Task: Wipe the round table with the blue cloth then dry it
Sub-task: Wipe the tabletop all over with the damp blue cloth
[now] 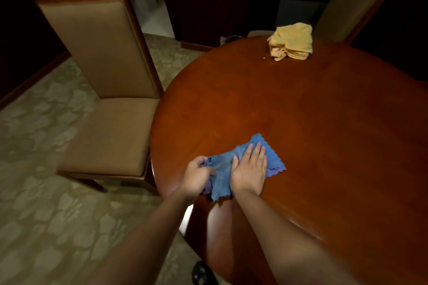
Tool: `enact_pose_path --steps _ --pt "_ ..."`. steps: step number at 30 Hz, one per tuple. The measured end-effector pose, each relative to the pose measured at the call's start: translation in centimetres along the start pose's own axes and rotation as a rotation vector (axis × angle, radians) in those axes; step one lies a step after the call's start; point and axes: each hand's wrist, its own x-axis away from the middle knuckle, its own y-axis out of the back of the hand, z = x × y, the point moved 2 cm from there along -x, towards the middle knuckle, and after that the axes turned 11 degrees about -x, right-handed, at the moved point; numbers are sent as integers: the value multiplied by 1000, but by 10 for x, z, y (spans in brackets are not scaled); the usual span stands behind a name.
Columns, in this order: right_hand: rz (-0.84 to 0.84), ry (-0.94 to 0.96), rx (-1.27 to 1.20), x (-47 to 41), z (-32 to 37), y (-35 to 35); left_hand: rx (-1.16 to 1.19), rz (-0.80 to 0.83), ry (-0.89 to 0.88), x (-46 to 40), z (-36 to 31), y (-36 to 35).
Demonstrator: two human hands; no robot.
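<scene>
1. Blue cloth lay rumpled on the near left part of the round table, close to its edge, with one corner hanging toward the rim.
2. Right hand pressed flat on the cloth, fingers straight and together, palm down; it gripped nothing.
3. Left hand had its fingers curled round the cloth's bunched left end, pinching it at the table's edge.
4. Judged from this, the step in hand was the wet wipe, barely begun: most of the tabletop stretched away beyond the cloth.
5. To do it well, the cloth wanted spreading flat first, so that the palm drove a broad pad and not a wad.
6. Even pressure through the flat hand, in overlapping passes from the near edge outward, would likely have left no strip missed.
7. A small pale speck sat far across the table, just beside the yellow cloth; that spot called for a reach.
8. Yellow cloth, crumpled at the far rim, was presumably for drying and would have needed lifting to wipe beneath it.
9. Tan chair stood just beside the table's left edge.
</scene>
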Motion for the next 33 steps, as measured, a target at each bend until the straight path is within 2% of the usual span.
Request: enact_pose_path --steps 5,10,21,25,33 --pt "0 -31 31 -22 52 -25 -39 3 -11 -43 -7 49" --pt "-40 -164 -9 -36 88 -44 -36 -22 -52 -68 -11 84" --pt "-69 -266 -20 -98 138 -64 -33 -48 -99 -149 -35 117" --pt "-243 -366 -134 -130 158 -69 -35 -15 -122 -193 -53 121" --pt "-349 -531 -230 -216 195 -75 -50 23 -190 -265 -111 126"
